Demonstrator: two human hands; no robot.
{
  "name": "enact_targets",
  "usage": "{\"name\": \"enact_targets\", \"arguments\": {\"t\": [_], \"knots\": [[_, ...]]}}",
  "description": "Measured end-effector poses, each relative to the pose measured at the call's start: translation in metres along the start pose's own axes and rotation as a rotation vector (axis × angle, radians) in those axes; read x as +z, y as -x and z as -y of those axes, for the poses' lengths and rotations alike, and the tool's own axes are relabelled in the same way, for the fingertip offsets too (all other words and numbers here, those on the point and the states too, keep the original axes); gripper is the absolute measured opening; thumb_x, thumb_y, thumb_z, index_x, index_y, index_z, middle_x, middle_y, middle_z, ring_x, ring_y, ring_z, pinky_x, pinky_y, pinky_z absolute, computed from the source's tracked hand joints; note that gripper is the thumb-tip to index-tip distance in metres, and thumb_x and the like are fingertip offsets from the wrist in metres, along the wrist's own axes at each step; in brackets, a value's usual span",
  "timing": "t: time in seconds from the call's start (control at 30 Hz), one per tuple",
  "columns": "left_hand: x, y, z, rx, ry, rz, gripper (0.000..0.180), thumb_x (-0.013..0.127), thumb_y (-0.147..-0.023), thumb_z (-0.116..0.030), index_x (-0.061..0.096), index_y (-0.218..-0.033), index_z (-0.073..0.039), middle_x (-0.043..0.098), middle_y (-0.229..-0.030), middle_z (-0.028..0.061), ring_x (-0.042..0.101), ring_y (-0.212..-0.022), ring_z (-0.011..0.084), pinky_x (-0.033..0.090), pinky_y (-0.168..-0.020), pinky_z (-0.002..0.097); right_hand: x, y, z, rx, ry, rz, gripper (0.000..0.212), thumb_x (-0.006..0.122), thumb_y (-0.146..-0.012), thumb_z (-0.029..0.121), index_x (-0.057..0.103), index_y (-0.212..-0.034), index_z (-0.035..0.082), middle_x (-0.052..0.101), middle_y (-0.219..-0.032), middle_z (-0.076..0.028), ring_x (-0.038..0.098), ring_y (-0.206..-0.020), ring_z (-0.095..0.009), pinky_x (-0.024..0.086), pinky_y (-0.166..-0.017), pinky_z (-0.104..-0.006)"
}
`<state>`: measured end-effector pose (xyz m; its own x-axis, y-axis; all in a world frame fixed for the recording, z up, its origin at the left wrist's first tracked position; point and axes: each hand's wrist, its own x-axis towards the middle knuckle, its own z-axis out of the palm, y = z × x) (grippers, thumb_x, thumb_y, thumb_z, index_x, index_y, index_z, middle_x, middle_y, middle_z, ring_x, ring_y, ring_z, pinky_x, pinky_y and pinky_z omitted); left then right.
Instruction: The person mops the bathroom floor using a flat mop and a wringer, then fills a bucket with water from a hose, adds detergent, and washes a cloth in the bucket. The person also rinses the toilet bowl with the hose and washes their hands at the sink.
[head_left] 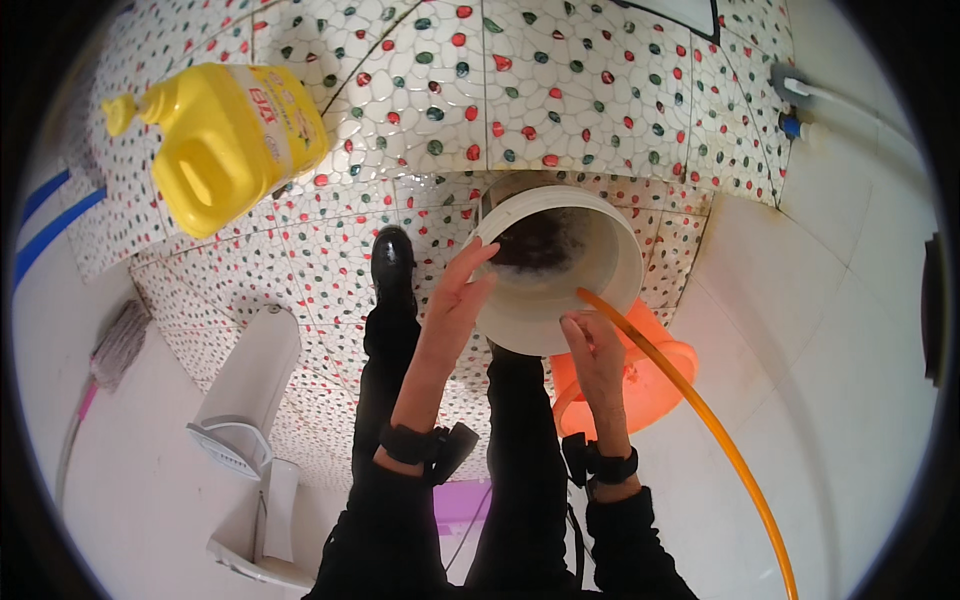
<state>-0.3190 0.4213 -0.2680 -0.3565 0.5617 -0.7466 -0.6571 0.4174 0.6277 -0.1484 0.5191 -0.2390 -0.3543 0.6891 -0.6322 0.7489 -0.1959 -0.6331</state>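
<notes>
A cream-white bucket [622,250] stands in front of me, its mouth facing up toward me. Inside it lies dark liquid or soaked material [540,240] with whitish foam. My left hand [460,300] is at the bucket's left rim, fingers stretched out, with the fingertips over the edge. By the near right rim, my right hand [597,355] has its fingers curled in; what they hold, if anything, is hidden. An orange hose [715,428] rises from the lower right, passes beside my right hand and ends over the bucket's mouth.
An orange-red basin [665,385] sits right of the bucket, partly behind my right hand. A yellow jug [205,165] stands on the raised pebble-patterned step at far left. White elongated objects [250,370] and a mop head [120,345] are at left; my black boot [393,258] is on the floor.
</notes>
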Motion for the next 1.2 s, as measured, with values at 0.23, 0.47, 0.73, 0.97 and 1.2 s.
{"name": "enact_targets", "arguments": {"t": [0.23,0.47,0.73,0.97,1.2], "knots": [[0.0,-0.002,0.005,0.124,-0.117,0.04,0.031,0.046,-0.09,-0.012,0.054,-0.119,-0.01,0.038,-0.134,0.0125,0.039,-0.119,0.0169,0.031,-0.096,0.0276,0.003,-0.006,-0.014,0.101,-0.009,0.103,0.026,0.046,-0.088,0.008,0.055,-0.111,0.001,0.061,-0.083,-0.007,0.055,-0.069,-0.013,0.046,-0.067,-0.0247],[-0.004,-0.003,-0.004,0.002,-0.022,0.104,0.027,0.042,-0.092,-0.013,0.058,-0.111,-0.003,0.044,-0.13,0.0124,0.039,-0.121,0.0183,0.027,-0.101,0.0289,0.029,-0.082,-0.08,-0.066,0.49,0.1,0.031,0.054,-0.082,0.019,0.058,-0.109,0.006,0.061,-0.077,-0.013,0.059,-0.069,-0.029,0.047,-0.066,-0.0374],[-0.027,-0.008,-0.027,-0.168,0.718,-0.005,0.04,0.039,-0.093,-0.019,0.036,-0.128,0.001,0.039,-0.131,0.0201,0.04,-0.121,0.0285,0.035,-0.101,0.0373,0.07,-0.176,-0.183,-0.119,0.902,0.125,0.05,0.063,-0.074,0.029,0.052,-0.117,0.004,0.054,-0.112,-0.017,0.05,-0.101,-0.032,0.041,-0.085,-0.0433],[-0.034,-0.013,-0.033,-0.151,0.771,-0.014,0.044,0.037,-0.095,-0.022,0.03,-0.13,0.002,0.038,-0.13,0.0237,0.04,-0.121,0.0312,0.037,-0.1,0.0391,0.093,-0.163,-0.123,-0.009,0.302,0.435,0.049,0.065,-0.073,0.031,0.055,-0.111,0.001,0.061,-0.101,-0.017,0.06,-0.089,-0.028,0.047,-0.078,-0.0372],[-0.027,-0.014,-0.03,-0.168,0.69,-0.062,0.044,0.039,-0.094,-0.022,0.032,-0.129,0.002,0.04,-0.129,0.0221,0.042,-0.12,0.0294,0.038,-0.098,0.0373,0.031,-0.06,-0.048,0.142,-0.066,0.314,0.03,0.067,-0.073,0.016,0.058,-0.096,-0.001,0.06,-0.084,-0.007,0.054,-0.078,-0.013,0.044,-0.072,-0.0278]]}}
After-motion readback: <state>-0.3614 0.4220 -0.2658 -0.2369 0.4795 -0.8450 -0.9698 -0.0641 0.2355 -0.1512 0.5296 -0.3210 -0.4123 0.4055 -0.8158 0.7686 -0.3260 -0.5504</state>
